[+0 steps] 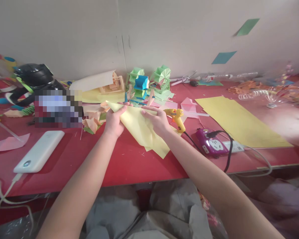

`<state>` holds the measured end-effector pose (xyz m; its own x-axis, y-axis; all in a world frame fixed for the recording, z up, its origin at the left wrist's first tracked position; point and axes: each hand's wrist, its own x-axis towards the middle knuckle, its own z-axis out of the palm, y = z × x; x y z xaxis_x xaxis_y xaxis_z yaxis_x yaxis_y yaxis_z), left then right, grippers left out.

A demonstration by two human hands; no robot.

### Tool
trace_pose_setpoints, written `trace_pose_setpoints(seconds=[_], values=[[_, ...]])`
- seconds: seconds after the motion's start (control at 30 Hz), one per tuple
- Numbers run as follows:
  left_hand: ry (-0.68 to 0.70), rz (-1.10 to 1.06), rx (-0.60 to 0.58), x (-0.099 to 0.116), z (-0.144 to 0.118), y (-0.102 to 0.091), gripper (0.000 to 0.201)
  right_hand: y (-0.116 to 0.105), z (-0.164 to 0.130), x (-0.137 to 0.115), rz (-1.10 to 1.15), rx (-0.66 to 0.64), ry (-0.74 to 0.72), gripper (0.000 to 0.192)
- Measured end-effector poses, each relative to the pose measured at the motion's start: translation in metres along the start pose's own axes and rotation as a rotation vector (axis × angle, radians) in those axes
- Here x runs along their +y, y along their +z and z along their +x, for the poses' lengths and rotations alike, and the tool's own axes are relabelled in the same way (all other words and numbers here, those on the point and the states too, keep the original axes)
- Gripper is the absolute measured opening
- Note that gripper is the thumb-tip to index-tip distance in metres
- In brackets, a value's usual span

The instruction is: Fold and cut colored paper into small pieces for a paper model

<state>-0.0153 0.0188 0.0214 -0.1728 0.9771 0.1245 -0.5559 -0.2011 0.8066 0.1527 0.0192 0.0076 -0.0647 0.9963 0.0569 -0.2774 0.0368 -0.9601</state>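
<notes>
Looks like a paper craft workshop: a red table (pixel 129 162) with folded paper models (pixel 149 83) at its back edge, a glue gun (pixel 176 118) just in front of them, yellow sheets (pixel 239 121) to their right.

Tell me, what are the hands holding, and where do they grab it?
Both hands hold a folded yellow paper: the left hand at its far left corner, the right hand pressing on its upper right edge.

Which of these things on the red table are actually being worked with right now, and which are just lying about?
In hand:
- yellow paper, gripped by the left hand and the right hand

Lying about:
- glue gun
- purple power strip
- white power bank
- big yellow sheet
- green and blue paper models
- pink paper
- black helmet
</notes>
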Motion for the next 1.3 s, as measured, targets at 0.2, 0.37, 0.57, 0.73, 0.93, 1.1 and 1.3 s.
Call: trace_pose_setpoints(seconds=[0.2, 0.37, 0.57, 0.73, 0.93, 1.1, 1.3], values=[[-0.013, 0.015, 0.035, 0.003, 0.001, 0.001, 0.033, -0.001, 0.001, -0.001, 0.019, 0.005, 0.019, 0.043], [0.01, 0.041, 0.008, 0.007, 0.006, -0.006, 0.034, -0.002, 0.002, -0.002, -0.005, 0.019, 0.031, 0.045], [-0.011, 0.027, 0.026, 0.017, 0.01, -0.016, 0.028, -0.004, 0.003, -0.004, 0.002, 0.042, 0.05, 0.047], [-0.018, 0.078, -0.008, 0.027, 0.012, -0.024, 0.029, -0.004, 0.003, -0.007, 0.038, 0.052, 0.048, 0.042], [-0.01, 0.161, -0.069, 0.033, 0.013, -0.031, 0.035, -0.005, 0.004, -0.006, -0.025, 0.047, 0.025, 0.042], [0.05, 0.227, -0.004, 0.031, 0.017, -0.036, 0.035, -0.01, 0.005, -0.003, -0.174, 0.038, -0.046, 0.038], [0.095, 0.241, 0.052, 0.029, 0.018, -0.034, 0.037, -0.01, 0.004, -0.004, -0.181, 0.04, -0.014, 0.039]])
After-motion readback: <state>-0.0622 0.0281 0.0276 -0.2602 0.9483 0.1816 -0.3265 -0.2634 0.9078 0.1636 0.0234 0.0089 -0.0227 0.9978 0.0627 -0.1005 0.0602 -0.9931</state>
